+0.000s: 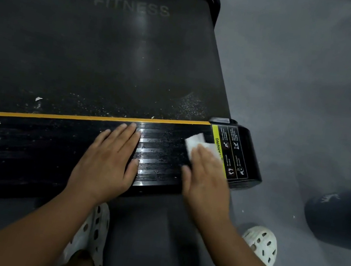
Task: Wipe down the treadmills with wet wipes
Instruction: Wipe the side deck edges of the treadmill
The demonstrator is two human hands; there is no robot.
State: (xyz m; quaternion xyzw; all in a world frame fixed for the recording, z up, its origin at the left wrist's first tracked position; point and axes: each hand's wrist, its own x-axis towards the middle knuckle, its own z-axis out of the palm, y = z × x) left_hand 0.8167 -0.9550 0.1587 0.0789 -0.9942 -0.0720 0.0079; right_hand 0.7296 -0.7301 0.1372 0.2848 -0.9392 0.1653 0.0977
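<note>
Pressing with straight, flat fingers, the right hand [206, 177] bore on a crumpled white wet wipe [195, 143] at the right end of the treadmill's black ribbed plastic side rail [159, 160], just beside the yellow-edged warning label [228, 153]. The left hand [110, 159] lay open, palm down, on the rail further left. Recommended: stroke along the ribs under even pressure, refolding the wipe. Pale specks [187, 105] lay on the far dark belt [91, 53]. One dark cylindrical vessel [338, 219] stood on the floor, right; its contents could not be seen.
</note>
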